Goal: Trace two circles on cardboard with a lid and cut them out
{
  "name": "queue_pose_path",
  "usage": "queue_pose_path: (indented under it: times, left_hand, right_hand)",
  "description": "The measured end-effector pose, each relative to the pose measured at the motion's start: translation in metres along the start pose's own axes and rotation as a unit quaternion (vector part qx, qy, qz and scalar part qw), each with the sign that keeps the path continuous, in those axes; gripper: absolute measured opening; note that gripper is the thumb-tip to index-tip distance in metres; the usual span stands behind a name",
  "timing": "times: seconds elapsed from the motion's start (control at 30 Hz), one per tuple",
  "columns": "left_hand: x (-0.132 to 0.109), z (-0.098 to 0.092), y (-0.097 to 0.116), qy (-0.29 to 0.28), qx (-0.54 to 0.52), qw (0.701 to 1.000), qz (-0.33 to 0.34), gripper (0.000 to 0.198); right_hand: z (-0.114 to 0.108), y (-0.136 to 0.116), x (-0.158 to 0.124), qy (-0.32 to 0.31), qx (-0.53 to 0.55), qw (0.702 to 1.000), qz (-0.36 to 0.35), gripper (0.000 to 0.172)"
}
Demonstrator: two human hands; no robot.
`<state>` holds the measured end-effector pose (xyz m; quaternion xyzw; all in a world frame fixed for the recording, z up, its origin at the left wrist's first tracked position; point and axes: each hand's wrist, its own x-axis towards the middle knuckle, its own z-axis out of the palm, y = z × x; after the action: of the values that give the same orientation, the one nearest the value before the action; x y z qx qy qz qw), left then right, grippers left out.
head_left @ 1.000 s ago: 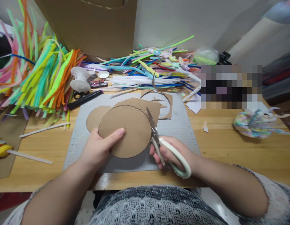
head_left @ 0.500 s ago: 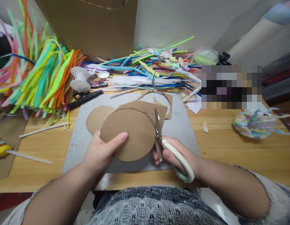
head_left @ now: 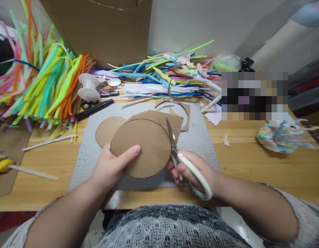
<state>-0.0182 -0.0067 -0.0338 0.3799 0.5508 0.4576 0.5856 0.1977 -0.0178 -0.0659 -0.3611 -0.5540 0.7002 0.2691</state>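
Note:
My left hand (head_left: 115, 165) grips a piece of brown cardboard (head_left: 144, 151) at its lower left, thumb flat on top and the other fingers hidden beneath. The piece has a round outline, with an uncut corner reaching out at the upper right. In my right hand (head_left: 192, 168) are scissors (head_left: 192, 175) with white handles. Their metal blades lie along the right edge of the round outline, over the cardboard. A smaller cardboard disc (head_left: 106, 131) rests on the grey cutting mat (head_left: 84, 165), partly hidden behind the held piece.
Cardboard offcuts (head_left: 185, 106) lie on the mat's far side. Bundles of coloured pipe cleaners (head_left: 51, 82) line the back, near a spool (head_left: 89, 88) and a black marker (head_left: 94, 110). A yellow glue gun (head_left: 1, 163) sits at left, a pastel fuzzy bundle (head_left: 275, 136) at right.
The scissors have swung slightly: blade tips shifted left over the cardboard and the blades look closer together. My left hand and the cardboard have stayed nearly still.

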Motion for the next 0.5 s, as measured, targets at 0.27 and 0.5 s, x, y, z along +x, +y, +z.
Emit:
queue_pose_path:
  times: [0.27,0.5]
  left_hand:
    - [0.0011,-0.0009,0.0004,-0.005,-0.008,1.000,-0.008,0.041]
    - [0.0024,-0.0038,-0.0017,0.006,-0.021,1.000,0.001,0.042]
  right_hand:
    - [0.0025,-0.0032,-0.0001,-0.001,0.020,1.000,0.011,0.049]
    - [-0.0003,-0.0076,0.0004,-0.011,0.030,0.999,0.030,0.048]
